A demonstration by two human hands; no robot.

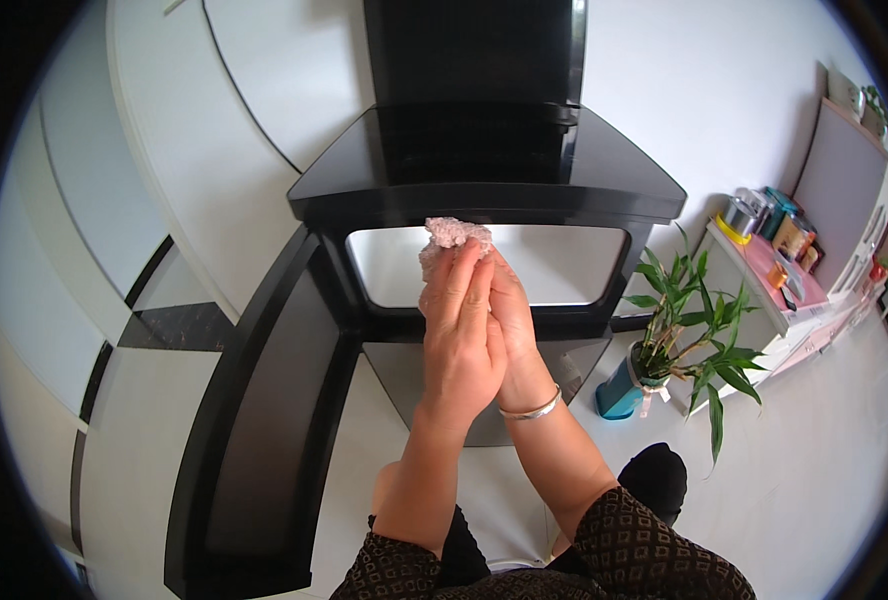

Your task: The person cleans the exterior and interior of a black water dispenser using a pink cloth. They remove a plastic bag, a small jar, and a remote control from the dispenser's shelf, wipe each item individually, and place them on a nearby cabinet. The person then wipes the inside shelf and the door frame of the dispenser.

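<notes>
A crumpled pale pink cloth is pressed between my two hands, its upper end bulging out past the fingertips. My left hand lies flat against it, fingers extended and pointing away from me. Palm to palm with it is my right hand, partly covered by the left; a silver bangle circles that wrist. Both hands are in front of the opening of a black appliance, whose white interior shows behind them. Its black-framed door stands swung out on the left.
A tall black panel rises behind the appliance top. On the right are a leafy potted plant in a blue pot and a white cabinet bearing tins and small items. White doors line the left side. A black-covered foot is on the tiled floor.
</notes>
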